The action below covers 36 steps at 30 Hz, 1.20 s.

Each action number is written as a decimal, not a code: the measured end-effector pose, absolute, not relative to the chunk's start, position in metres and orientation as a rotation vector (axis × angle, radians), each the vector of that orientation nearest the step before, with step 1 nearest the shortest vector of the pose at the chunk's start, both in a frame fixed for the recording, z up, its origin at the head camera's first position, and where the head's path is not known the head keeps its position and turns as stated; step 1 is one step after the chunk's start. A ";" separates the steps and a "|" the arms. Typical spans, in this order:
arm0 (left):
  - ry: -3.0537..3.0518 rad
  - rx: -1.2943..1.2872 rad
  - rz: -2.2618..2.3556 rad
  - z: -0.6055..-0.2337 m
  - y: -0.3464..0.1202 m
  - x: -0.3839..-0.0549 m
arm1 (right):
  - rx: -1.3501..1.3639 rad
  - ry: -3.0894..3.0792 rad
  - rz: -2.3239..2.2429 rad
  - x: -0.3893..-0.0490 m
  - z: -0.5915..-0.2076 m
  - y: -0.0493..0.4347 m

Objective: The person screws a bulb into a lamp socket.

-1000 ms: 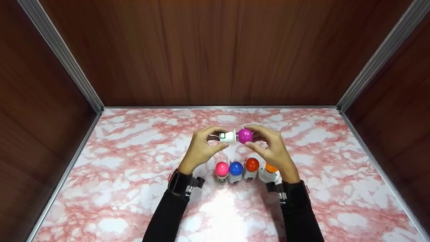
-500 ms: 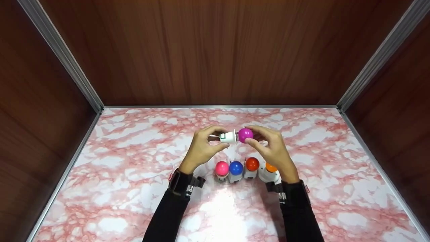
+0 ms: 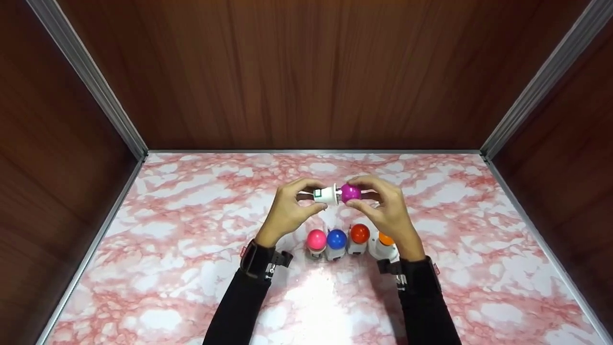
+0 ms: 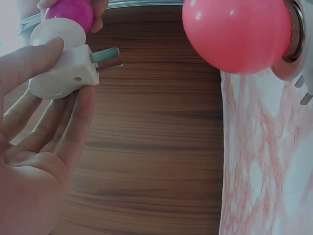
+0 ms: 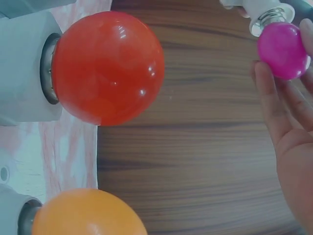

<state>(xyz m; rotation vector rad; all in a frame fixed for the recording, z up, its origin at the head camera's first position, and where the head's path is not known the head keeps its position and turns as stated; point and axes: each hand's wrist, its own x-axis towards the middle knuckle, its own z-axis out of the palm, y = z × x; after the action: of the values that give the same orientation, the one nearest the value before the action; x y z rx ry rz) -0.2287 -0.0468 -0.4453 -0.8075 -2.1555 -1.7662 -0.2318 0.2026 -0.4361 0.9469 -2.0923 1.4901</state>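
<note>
My left hand (image 3: 289, 208) grips a white plug-in bulb socket (image 3: 326, 195) by its sides, thumb below and fingers above. Two prongs stick out of the socket's back in the left wrist view, one of them with a green sleeve (image 4: 105, 54). My right hand (image 3: 385, 206) holds a round purple light bulb (image 3: 351, 192) between thumb and fingers. The bulb's metal screw base (image 5: 272, 16) sits at the socket's mouth, with some thread showing. Both hands are raised over the table, the bulb and socket lying sideways in line.
Nearer me, in a row, stand a pink bulb (image 3: 316, 239), a blue bulb (image 3: 337, 239), a red bulb (image 3: 359, 234) and an orange bulb (image 3: 386, 239), each in a white holder. Brown wood-grain panels (image 3: 306, 76) enclose the pink marbled table (image 3: 191, 191).
The fingers of my right hand have shifted on the purple bulb, the thumb sliding over its surface and back to its lower edge. My left hand keeps the socket nearly still.
</note>
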 end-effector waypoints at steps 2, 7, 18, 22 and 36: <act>-2.158 -0.807 -1.753 -0.446 -0.047 -0.229 | 0.955 -2.093 1.500 -0.231 -0.436 0.203; -2.155 -0.800 -1.744 -0.446 -0.048 -0.230 | 0.992 -2.106 1.527 -0.231 -0.435 0.206; -2.142 -0.818 -1.735 -0.445 -0.049 -0.230 | 1.008 -2.118 1.474 -0.232 -0.435 0.208; -2.148 -0.818 -1.716 -0.445 -0.049 -0.230 | 1.012 -2.117 1.454 -0.233 -0.436 0.209; -2.141 -0.813 -1.700 -0.445 -0.049 -0.229 | 1.002 -2.132 1.437 -0.233 -0.437 0.209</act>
<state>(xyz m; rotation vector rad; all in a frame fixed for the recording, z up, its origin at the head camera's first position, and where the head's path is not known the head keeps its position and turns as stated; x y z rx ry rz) -0.2294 -0.0492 -0.4451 -0.8127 -2.1408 -1.6995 -0.2332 0.2089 -0.4374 1.0024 -2.1324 1.4373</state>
